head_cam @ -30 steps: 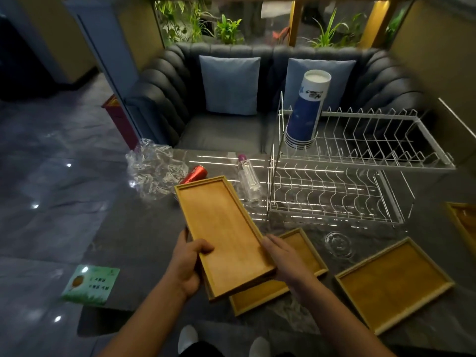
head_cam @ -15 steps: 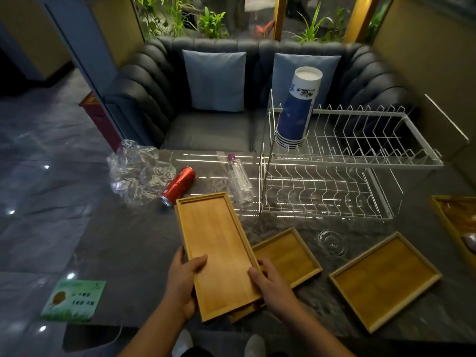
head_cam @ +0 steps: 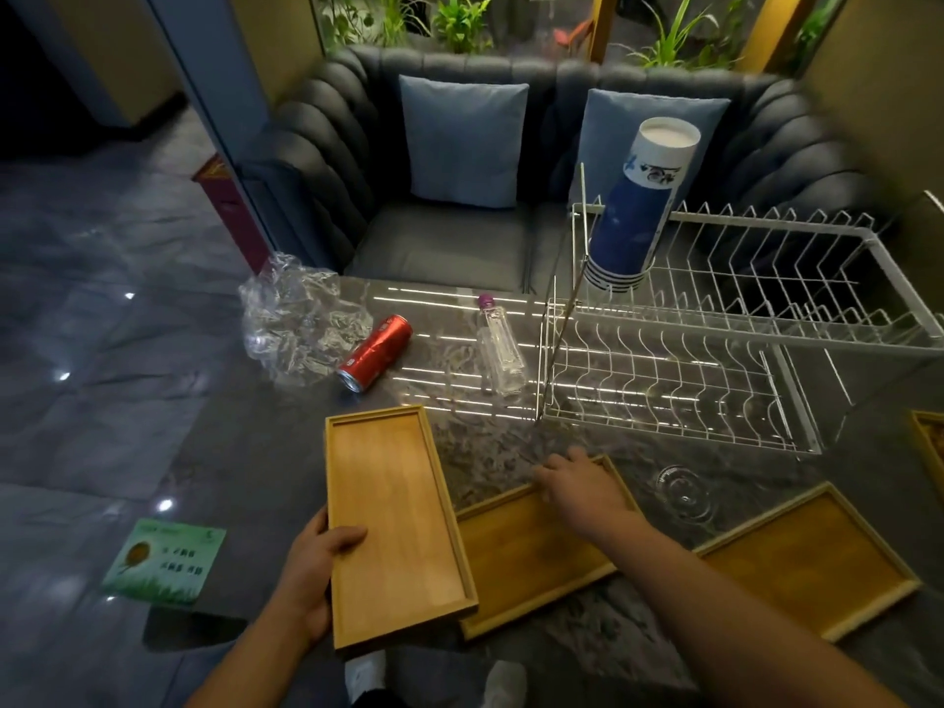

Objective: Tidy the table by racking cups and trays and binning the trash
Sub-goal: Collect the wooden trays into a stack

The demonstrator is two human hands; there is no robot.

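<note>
Left hand (head_cam: 311, 569) grips long wooden tray (head_cam: 393, 523) at its near left edge, thumb on the inside floor, fingers clamped underneath; tray overlaps second tray (head_cam: 536, 559) on desk (head_cam: 255, 452). Right hand (head_cam: 582, 485) rests over second tray's far rim, fingers spread, not closed on anything. Third tray (head_cam: 812, 559) lies to the right. White wire rack (head_cam: 715, 344): upper tier holds stacked blue paper cups (head_cam: 638, 206), lower tier bare. Red can (head_cam: 375, 352), clear bottle (head_cam: 500, 347), crumpled plastic (head_cam: 301, 319) lie left of rack.

Both forearms are bare, no sleeves or jewellery showing, with white shoes (head_cam: 503, 682) below.
</note>
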